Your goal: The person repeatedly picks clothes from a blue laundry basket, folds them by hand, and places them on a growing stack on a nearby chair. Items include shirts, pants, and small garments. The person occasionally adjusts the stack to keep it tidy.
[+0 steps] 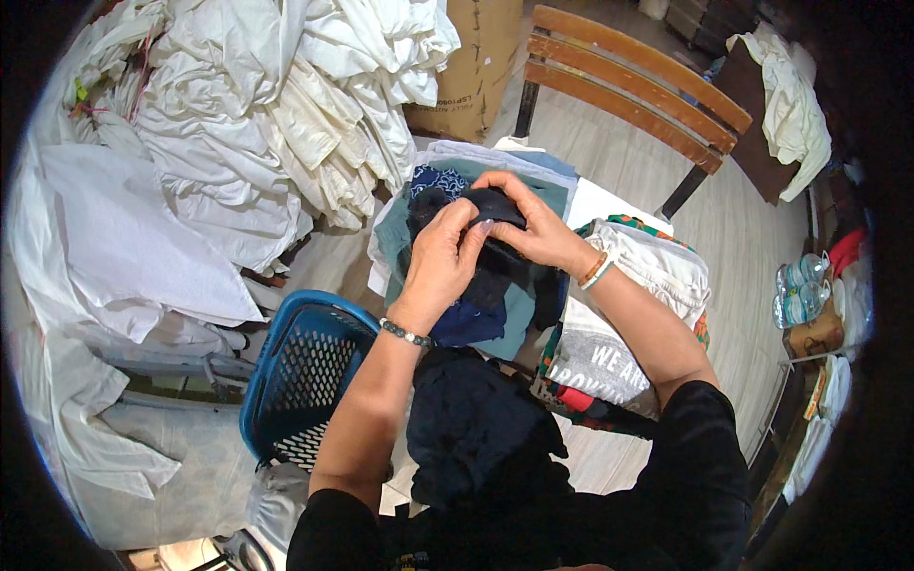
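Observation:
Both hands pinch a small black cloth item, bunched between them; its exact kind is hard to make out. My left hand grips its near side, with a dark beaded bracelet at the wrist. My right hand curls over its far edge. Beneath them lies a stack of folded clothes, with a teal-green garment and a navy cloth showing. A blue patterned bandana cloth sits at the stack's back left. Black fabric covers my lap.
A blue plastic laundry basket stands at left, beside a large heap of white cloth. Folded garments with a grey printed shirt lie at right. Behind are a wooden slatted chair and a cardboard box. Water bottles stand far right.

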The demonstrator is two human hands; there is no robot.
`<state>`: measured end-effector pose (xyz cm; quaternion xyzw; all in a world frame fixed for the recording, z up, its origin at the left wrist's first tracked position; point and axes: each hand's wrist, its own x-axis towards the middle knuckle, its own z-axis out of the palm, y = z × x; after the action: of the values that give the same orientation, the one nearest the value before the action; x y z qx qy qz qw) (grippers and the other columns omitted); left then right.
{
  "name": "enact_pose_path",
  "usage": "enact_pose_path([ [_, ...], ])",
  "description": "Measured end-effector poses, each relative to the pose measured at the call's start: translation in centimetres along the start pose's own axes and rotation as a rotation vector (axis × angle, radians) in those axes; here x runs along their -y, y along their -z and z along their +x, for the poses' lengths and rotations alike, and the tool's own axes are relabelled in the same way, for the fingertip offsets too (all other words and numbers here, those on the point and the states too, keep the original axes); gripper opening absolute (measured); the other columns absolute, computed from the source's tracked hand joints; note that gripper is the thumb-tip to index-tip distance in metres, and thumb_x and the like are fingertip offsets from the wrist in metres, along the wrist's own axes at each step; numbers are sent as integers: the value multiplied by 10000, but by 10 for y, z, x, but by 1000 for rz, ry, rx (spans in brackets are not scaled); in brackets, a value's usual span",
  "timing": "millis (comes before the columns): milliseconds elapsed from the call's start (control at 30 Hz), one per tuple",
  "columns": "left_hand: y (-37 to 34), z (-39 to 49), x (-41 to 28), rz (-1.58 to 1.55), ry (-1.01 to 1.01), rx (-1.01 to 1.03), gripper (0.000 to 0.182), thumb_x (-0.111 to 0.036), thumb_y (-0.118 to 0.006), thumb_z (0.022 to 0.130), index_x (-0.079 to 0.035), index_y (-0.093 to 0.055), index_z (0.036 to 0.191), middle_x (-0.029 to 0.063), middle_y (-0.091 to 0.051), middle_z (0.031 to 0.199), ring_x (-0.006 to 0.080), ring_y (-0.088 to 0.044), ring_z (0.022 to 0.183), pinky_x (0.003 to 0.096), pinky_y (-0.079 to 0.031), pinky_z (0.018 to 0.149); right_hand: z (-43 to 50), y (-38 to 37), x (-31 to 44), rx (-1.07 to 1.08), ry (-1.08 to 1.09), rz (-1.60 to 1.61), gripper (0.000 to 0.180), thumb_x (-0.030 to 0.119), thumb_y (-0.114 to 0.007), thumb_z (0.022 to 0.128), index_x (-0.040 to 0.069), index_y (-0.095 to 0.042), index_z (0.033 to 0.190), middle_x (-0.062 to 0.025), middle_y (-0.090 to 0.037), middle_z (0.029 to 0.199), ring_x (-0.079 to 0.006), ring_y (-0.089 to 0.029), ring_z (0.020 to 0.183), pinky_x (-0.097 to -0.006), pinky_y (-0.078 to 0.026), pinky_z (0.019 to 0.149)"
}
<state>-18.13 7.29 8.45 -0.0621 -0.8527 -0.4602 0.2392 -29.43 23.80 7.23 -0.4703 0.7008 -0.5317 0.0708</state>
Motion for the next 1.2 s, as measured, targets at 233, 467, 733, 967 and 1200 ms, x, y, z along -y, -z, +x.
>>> enact_pose_path([
  [233, -17, -16, -26, -2, -183, 150, 198, -123, -721, 922, -19, -554, 900, 163, -541, 869, 345, -580, 783, 400, -473, 685, -3, 0, -16, -215, -133, -25, 365, 128, -727, 911, 119, -468, 1169, -61, -633, 935, -163, -604, 877, -327, -495, 826],
  [467, -12, -2, -2, -478, 147, -286, 633, -196, -773, 945, -72, -385, 1430, 92, -512, 1297, 159, -547, 1127, 296, -486, 963, 3, -5, 4, -176, 98, 389, 330, 26, -772, 868, 90, -580, 1128, -10, -602, 1154, -124, -565, 1069, -272, -445, 965],
  [733, -23, 0, -15, -716, 307, -394, 545, -122, -815, 889, -66, -520, 1343, 63, -623, 1171, 190, -607, 1067, 329, -510, 950, 1, 24, 10, -37, 134, -78, 284, 108, -671, 949, 70, -742, 1222, -103, -700, 1311, -217, -627, 1236, -371, -473, 1071],
  [967, 25, -6, 10, 257, 213, 62, 733, -397, -860, 730, -96, -550, 1323, 120, -682, 1211, 329, -611, 1208, 528, -400, 1113, -27, 104, -36, -70, -413, -823, 239, 256, -771, 859, 40, -795, 959, -203, -760, 984, -342, -737, 954, -430, -568, 882],
  [1200, -30, -44, 52, 592, 42, 66, 1071, -504, -857, 703, -134, -335, 1563, 105, -427, 1561, 320, -365, 1450, 756, -80, 1162, -33, 94, -42, 431, -708, -761, 575, 518, -789, 799, 28, -776, 1101, -166, -770, 1021, -311, -731, 946, -388, -550, 861],
])
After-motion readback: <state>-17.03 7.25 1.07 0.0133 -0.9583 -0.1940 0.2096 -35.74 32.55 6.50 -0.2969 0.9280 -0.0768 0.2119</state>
